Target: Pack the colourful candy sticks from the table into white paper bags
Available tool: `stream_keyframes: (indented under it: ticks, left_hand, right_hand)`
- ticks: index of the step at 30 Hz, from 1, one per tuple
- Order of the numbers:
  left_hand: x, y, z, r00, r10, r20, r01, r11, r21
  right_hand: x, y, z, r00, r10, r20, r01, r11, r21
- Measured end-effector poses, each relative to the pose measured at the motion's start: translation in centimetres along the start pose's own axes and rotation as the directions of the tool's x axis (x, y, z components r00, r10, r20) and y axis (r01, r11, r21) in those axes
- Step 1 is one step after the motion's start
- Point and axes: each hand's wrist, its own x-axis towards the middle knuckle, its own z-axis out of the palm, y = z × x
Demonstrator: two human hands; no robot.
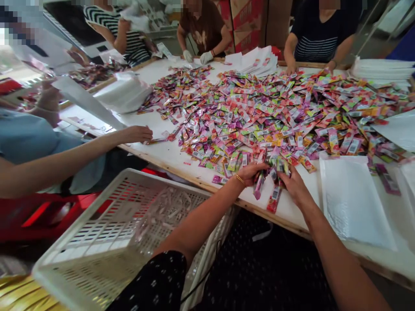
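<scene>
Both my hands are at the near edge of a large heap of small colourful packets point(233, 108) on a white table. My left hand point(250, 173), with a thin bracelet at the wrist, is closed on some of the slim packets point(259, 185), purple and red ones among them. Close beside it, my right hand point(293, 181) has its fingers closed on green and purple packets point(279, 166). A red packet point(274, 199) hangs or lies just below the right fingers; I cannot tell which. Part of both grips is hidden by the packets.
A white padded envelope point(353, 194) lies right of my hands. A white plastic crate point(94, 233) stands below the table's wooden edge at left. A co-worker's arm point(129, 136) reaches in from the left. Several people work across the table, near stacked white envelopes point(382, 69).
</scene>
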Motion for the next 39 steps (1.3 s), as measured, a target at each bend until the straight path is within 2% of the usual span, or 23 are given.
stream_keyframes:
  ticks: [2,4,6,9,11,15,17,18,19,21,22,24,26,27,29,31,32,34,35,36,37,39]
  left_hand:
    - [0.4,-0.5,0.4,0.999,0.020,-0.027,-0.019,0.999,0.033]
    - [0.8,-1.0,0.8,0.994,0.078,-0.076,-0.066,0.986,0.153]
    - [1.1,-1.4,1.3,0.985,0.143,-0.092,-0.111,0.952,0.285]
    - [1.5,-1.6,2.0,0.983,0.163,-0.088,-0.112,0.899,0.424]
    - [1.7,-1.5,2.3,0.976,0.159,-0.148,-0.063,0.859,0.508]
    - [1.8,0.0,2.7,0.919,0.278,-0.280,-0.018,0.738,0.674]
    - [1.5,1.1,2.6,0.912,0.311,-0.268,-0.010,0.669,0.743]
    - [1.2,1.6,2.5,0.923,0.311,-0.225,-0.015,0.614,0.789]
    - [0.8,1.9,2.4,0.940,0.307,-0.147,-0.042,0.534,0.845]
    - [-0.1,1.9,2.0,0.960,0.267,0.079,-0.156,0.281,0.947]
    - [-0.5,1.6,1.8,0.954,0.225,0.198,-0.231,0.130,0.964]
    - [-1.2,0.5,1.3,0.918,0.133,0.373,-0.357,-0.131,0.925]
    - [-1.7,-0.7,0.8,0.896,0.086,0.436,-0.399,-0.273,0.875]
    - [-1.8,-1.1,0.5,0.891,0.093,0.444,-0.401,-0.293,0.868]
    - [-1.6,-1.3,0.2,0.882,0.188,0.433,-0.386,-0.240,0.891]
    - [-0.9,-0.7,0.5,0.874,0.355,0.332,-0.330,-0.067,0.942]
    - [-0.3,-0.4,0.9,0.875,0.428,0.225,-0.272,0.052,0.961]
    - [1.1,0.0,2.3,0.882,0.470,-0.015,-0.126,0.267,0.955]
    - [1.8,0.0,3.3,0.888,0.449,-0.100,-0.057,0.323,0.945]
    - [2.6,-0.2,4.3,0.898,0.417,-0.144,0.000,0.328,0.945]
    - [3.3,-0.4,5.3,0.905,0.395,-0.157,0.041,0.288,0.957]
    - [4.4,-1.0,6.9,0.919,0.375,-0.123,0.075,0.141,0.987]
  right_hand:
    - [0.2,0.9,-0.7,0.998,-0.032,0.049,0.037,0.993,-0.108]
    - [0.3,1.6,-1.5,0.995,-0.040,0.091,0.056,0.980,-0.188]
    - [0.2,2.1,-2.5,0.998,0.004,0.069,0.021,0.933,-0.360]
    - [-0.3,2.0,-4.5,0.997,0.036,-0.065,-0.071,0.715,-0.695]
    - [-1.0,1.6,-5.9,0.995,0.023,-0.098,-0.094,0.572,-0.815]
    - [-3.1,0.8,-8.2,0.999,0.025,-0.047,-0.053,0.386,-0.921]
    - [-4.3,0.7,-8.9,0.999,0.034,-0.015,-0.025,0.335,-0.942]
    - [-4.9,0.7,-9.2,0.999,0.037,-0.011,-0.022,0.324,-0.946]
    - [-5.4,0.8,-9.5,0.999,0.033,-0.013,-0.023,0.324,-0.946]
    - [-6.1,1.1,-9.8,0.999,0.024,-0.041,-0.047,0.391,-0.919]
    - [-6.3,1.4,-10.0,0.998,0.034,-0.059,-0.068,0.478,-0.876]
    - [-6.3,1.8,-10.0,0.994,0.089,-0.067,-0.111,0.723,-0.682]
    - [-6.1,2.1,-9.7,0.990,0.130,-0.046,-0.138,0.914,-0.382]
    - [-6.0,2.2,-9.5,0.990,0.134,-0.048,-0.142,0.960,-0.241]
    - [-5.6,2.3,-8.9,0.986,0.127,-0.106,-0.133,0.990,-0.050]
    - [-5.1,2.2,-8.2,0.971,0.122,-0.204,-0.114,0.992,0.050]
    - [-4.9,2.2,-7.9,0.963,0.117,-0.245,-0.102,0.992,0.074]
    - [-4.4,2.1,-7.1,0.948,0.114,-0.296,-0.088,0.991,0.100]
    - [-4.2,2.1,-6.8,0.944,0.126,-0.305,-0.097,0.989,0.108]
    - [-4.0,2.1,-6.5,0.942,0.143,-0.303,-0.112,0.987,0.118]
    - [-3.9,2.1,-6.3,0.942,0.160,-0.295,-0.126,0.983,0.131]
    - [-3.9,2.2,-6.2,0.942,0.177,-0.286,-0.134,0.977,0.163]
